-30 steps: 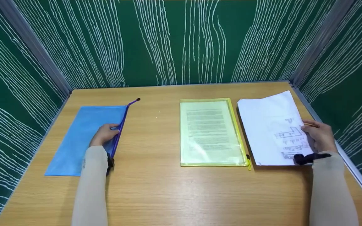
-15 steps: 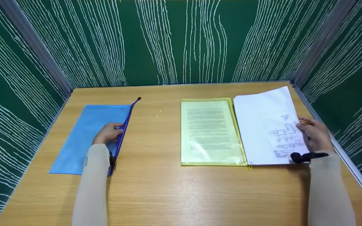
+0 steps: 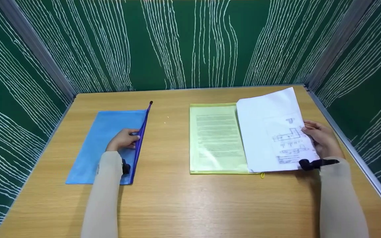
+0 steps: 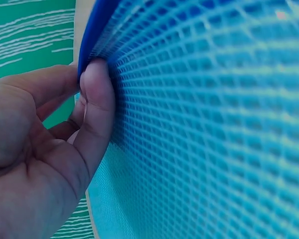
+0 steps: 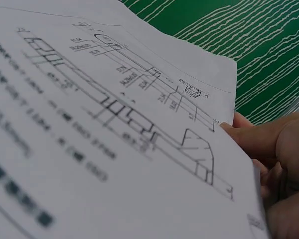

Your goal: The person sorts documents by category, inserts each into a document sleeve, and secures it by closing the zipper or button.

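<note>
On the left of the table lies a blue mesh zip pouch (image 3: 107, 125) with a purple zipper (image 3: 141, 135) along its right side. My left hand (image 3: 122, 138) pinches that zipper edge between thumb and fingers; the left wrist view shows the mesh (image 4: 189, 124) close up beside the thumb. On the right, my right hand (image 3: 322, 137) grips the right edge of white paper (image 3: 263, 132) printed with a technical drawing (image 5: 139, 109). The paper is tilted, and its left part overlaps the yellow zip pouch (image 3: 217, 171), hiding most of that pouch's zipper side.
Inside the yellow pouch a printed text page (image 3: 217, 138) shows through. The wooden table (image 3: 190, 205) is bordered by green walls (image 3: 184, 43) with white wavy lines at the back and both sides. A grey metal rail (image 3: 352, 145) runs along the right edge.
The paper in my right hand has moved left, from beside the yellow pouch to over its right side. My left hand has drawn the blue pouch a little to the right.
</note>
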Available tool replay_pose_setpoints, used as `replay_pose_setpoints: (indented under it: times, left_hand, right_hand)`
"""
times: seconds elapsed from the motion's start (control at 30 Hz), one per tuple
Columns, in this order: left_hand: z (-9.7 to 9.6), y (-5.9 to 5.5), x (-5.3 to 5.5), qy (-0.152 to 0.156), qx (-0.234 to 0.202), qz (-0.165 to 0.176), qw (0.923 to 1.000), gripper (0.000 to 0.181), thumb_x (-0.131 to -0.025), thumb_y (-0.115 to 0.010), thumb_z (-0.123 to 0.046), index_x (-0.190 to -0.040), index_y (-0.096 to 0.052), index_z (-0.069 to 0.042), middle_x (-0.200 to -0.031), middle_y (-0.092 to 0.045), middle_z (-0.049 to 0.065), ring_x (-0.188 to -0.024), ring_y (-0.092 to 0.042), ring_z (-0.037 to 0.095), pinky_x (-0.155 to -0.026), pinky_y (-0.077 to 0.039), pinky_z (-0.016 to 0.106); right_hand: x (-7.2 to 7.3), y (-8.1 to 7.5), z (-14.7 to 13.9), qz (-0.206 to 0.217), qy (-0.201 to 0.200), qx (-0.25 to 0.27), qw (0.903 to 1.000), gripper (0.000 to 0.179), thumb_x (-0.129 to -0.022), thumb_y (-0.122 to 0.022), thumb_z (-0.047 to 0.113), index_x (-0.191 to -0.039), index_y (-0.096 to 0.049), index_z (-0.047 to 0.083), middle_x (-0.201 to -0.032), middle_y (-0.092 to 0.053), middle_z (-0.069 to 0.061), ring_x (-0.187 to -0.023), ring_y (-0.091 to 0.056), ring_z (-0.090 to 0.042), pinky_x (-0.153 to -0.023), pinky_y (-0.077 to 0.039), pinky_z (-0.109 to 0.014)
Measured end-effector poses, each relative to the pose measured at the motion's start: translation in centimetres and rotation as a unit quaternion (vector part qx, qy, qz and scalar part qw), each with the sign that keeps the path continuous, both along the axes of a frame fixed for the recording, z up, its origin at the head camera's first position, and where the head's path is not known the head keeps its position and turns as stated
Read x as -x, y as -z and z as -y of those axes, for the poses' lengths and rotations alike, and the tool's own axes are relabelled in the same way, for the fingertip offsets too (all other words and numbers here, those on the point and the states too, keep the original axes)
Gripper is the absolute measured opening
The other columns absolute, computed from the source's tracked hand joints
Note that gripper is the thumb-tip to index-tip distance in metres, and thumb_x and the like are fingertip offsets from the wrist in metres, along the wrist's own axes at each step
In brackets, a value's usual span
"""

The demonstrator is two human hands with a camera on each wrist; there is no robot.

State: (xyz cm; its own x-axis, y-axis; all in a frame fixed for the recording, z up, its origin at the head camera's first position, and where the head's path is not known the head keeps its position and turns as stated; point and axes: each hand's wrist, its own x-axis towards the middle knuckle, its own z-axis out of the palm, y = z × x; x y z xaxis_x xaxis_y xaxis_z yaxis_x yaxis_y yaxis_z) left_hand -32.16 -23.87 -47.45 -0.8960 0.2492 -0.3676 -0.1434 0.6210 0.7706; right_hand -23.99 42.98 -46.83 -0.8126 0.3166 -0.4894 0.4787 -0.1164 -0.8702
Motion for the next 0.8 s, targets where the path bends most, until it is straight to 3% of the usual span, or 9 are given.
replay_pose_setpoints:
  times: [0.3, 0.4, 0.63, 0.8]
  left_hand:
    - [-1.8, 0.4, 0.1, -0.013, -0.036, 0.014, 0.9992, 0.051, -0.101, -0.048, -0.014, -0.149, -0.033, -0.004, -0.095, -0.064, 0.008, -0.063, -0.06, 0.007, -0.063, -0.056, 0.021]
    - [-2.4, 0.6, 0.2, -0.02, -0.049, 0.016, 0.9984, 0.051, -0.101, -0.049, -0.014, -0.148, -0.034, -0.003, -0.094, -0.063, 0.007, -0.065, -0.06, 0.007, -0.063, -0.056, 0.02]
    - [-3.8, 1.4, 0.3, -0.023, -0.106, 0.015, 0.994, 0.053, -0.099, -0.052, -0.011, -0.148, -0.033, 0.0, -0.084, -0.06, 0.003, -0.063, -0.059, 0.007, -0.062, -0.056, 0.02]
    - [-4.8, 1.6, 0.2, -0.036, -0.12, 0.024, 0.9918, 0.053, -0.098, -0.053, -0.011, -0.147, -0.036, -0.002, -0.085, -0.062, 0.004, -0.068, -0.062, 0.009, -0.066, -0.058, 0.023]
  right_hand:
    - [0.0, 0.1, 0.7, 0.021, -0.033, -0.007, 0.9992, 0.066, -0.086, -0.072, 0.03, -0.144, -0.042, 0.034, -0.106, -0.056, 0.019, -0.104, -0.048, -0.007, -0.081, -0.045, -0.018]
    - [-0.1, 0.1, 0.8, 0.018, -0.047, -0.004, 0.9987, 0.059, -0.085, -0.073, 0.032, -0.138, -0.047, 0.036, -0.099, -0.06, 0.023, -0.101, -0.049, -0.007, -0.08, -0.045, -0.018]
    - [-0.2, 0.2, 1.3, -0.043, -0.074, 0.061, 0.9945, 0.044, -0.088, -0.071, 0.017, -0.127, -0.054, 0.028, -0.09, -0.068, 0.02, -0.082, -0.06, -0.004, -0.072, -0.051, -0.017]
    - [0.0, 0.2, 1.9, -0.049, -0.082, 0.058, 0.9937, 0.034, -0.089, -0.069, 0.016, -0.118, -0.057, 0.029, -0.09, -0.069, 0.018, -0.079, -0.06, -0.005, -0.07, -0.051, -0.018]
